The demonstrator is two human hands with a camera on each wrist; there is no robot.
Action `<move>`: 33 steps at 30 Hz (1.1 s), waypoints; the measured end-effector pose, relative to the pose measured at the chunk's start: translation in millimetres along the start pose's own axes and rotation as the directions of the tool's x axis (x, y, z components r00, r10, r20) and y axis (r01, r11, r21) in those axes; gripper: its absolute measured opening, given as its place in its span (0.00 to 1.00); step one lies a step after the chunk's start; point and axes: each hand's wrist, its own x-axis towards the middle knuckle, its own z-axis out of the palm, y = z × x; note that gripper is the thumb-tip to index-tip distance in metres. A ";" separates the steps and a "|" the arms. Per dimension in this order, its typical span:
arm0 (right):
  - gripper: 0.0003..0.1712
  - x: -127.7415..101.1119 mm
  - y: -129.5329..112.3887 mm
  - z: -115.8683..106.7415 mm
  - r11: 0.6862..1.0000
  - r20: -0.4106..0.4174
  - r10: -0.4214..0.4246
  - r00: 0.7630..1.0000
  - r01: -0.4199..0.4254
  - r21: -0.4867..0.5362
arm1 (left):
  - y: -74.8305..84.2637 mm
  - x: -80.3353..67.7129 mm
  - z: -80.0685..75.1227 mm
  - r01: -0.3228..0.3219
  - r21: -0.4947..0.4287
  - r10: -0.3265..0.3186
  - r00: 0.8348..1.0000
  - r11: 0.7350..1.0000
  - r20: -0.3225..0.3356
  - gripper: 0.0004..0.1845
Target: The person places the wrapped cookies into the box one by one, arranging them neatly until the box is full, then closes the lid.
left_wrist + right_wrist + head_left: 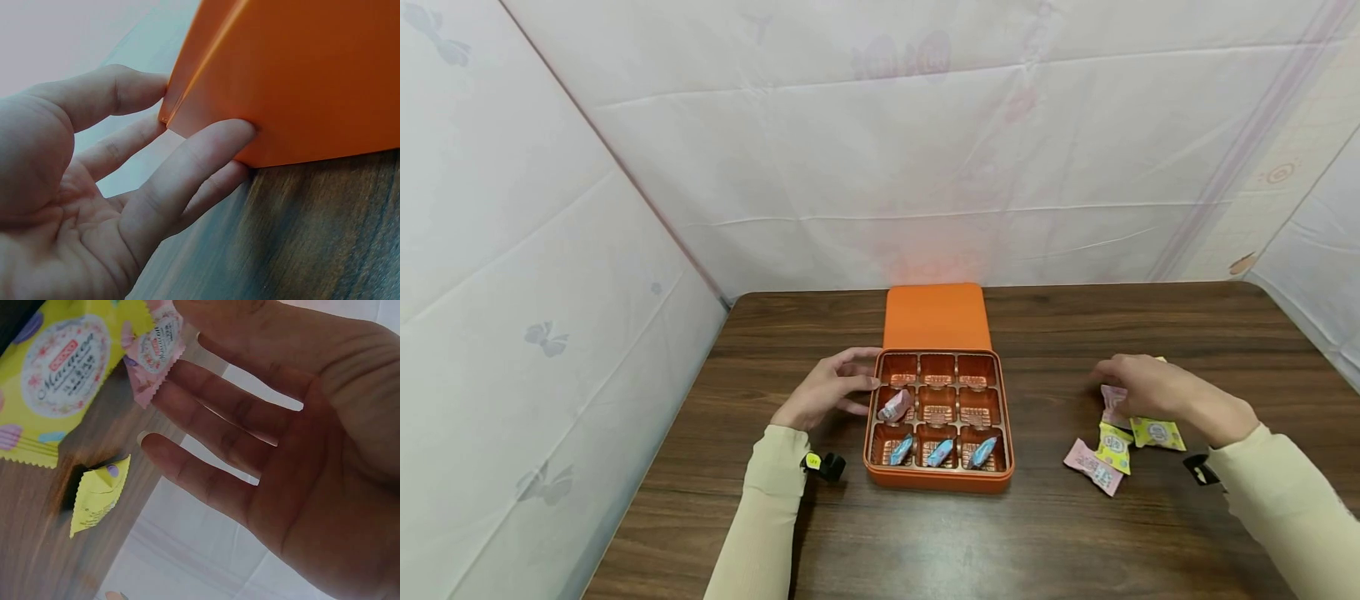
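An orange box (938, 482) with a compartmented copper-coloured tray stands mid-table. One blue-wrapped candy (940, 452) lies in each front-row compartment, and a pink-wrapped candy (895, 406) lies in the middle row's left one. My left hand (827, 387) touches the box's left side; in the left wrist view its fingers (215, 147) rest against the orange wall and rim. To the right, my right hand (1165, 392) is over loose candies, its fingertips at a pink candy (156, 350). Yellow candies (1114, 447) and another pink candy (1093, 467) lie near it. The head view partly hides the candies under the palm.
Behind the box lies a flat orange lid (936, 317). A single yellow candy (100, 494) sits apart beyond the right fingers. White patterned sheets (880, 167) rise behind the dark wooden table (910, 542) and at both sides.
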 end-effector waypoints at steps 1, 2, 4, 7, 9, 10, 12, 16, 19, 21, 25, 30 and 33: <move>0.25 -0.1 0.2 0.2 1.000 0.002 0.005 1.000 -0.005 -0.001 | 0.2 -0.2 0.1 0.001 0.001 -0.001 1.000 1.000 -0.001 0.28; 0.25 0.1 0.2 0.3 1.000 0.004 0.004 1.000 -0.004 -0.003 | 0.3 -0.1 0.2 0.000 0.002 0.000 1.000 1.000 0.000 0.28; 0.24 0.6 0.7 0.7 1.000 0.005 0.009 1.000 -0.009 -0.007 | 0.5 -0.3 0.2 0.002 0.003 -0.002 1.000 1.000 -0.001 0.28; 0.23 1.5 0.8 0.8 1.000 0.007 0.019 1.000 -0.020 0.000 | 0.3 -0.3 0.1 0.004 0.002 -0.004 1.000 1.000 -0.001 0.28; 0.23 2.1 1.0 0.9 0.999 0.010 0.033 0.999 -0.033 0.007 | 0.2 -0.2 0.0 0.000 0.004 0.000 1.000 1.000 0.000 0.28; 0.23 2.3 1.1 0.8 0.999 0.014 0.042 0.999 -0.042 0.014 | 0.1 -0.1 -0.2 -0.003 0.004 0.003 1.000 1.000 0.002 0.28; 0.24 2.5 1.1 0.9 0.998 0.020 0.062 0.998 -0.063 0.028 | 0.1 -0.1 -0.2 -0.007 0.003 0.007 1.000 1.000 0.004 0.28; 0.24 3.4 1.5 1.5 0.993 0.023 0.097 0.995 -0.098 0.062 | 1.0 -0.4 0.3 0.002 -0.004 -0.002 1.000 1.000 0.003 0.28; 0.23 4.2 2.1 1.7 0.994 -0.004 0.098 0.995 -0.098 0.055 | 1.5 -0.8 0.9 0.006 -0.005 -0.006 1.000 1.000 0.002 0.28; 0.21 4.8 2.0 1.3 0.995 -0.031 0.089 0.996 -0.088 0.036 | 1.9 -1.3 1.3 0.005 -0.004 -0.005 1.000 1.000 0.001 0.29; 0.13 5.8 0.6 0.6 0.998 -0.091 0.062 0.994 -0.062 0.004 | 2.0 -1.6 1.0 -0.001 0.004 0.001 1.000 1.000 0.000 0.29; 0.08 6.4 -0.3 2.5 1.000 -0.167 0.013 0.986 -0.015 -0.013 | 1.4 -1.1 -0.1 -0.004 0.006 0.004 1.000 1.000 0.005 0.28; 0.09 7.2 -0.7 3.4 1.000 -0.205 -0.016 0.979 0.014 -0.013 | 1.5 -1.2 -0.2 -0.002 0.004 0.002 1.000 1.000 0.006 0.28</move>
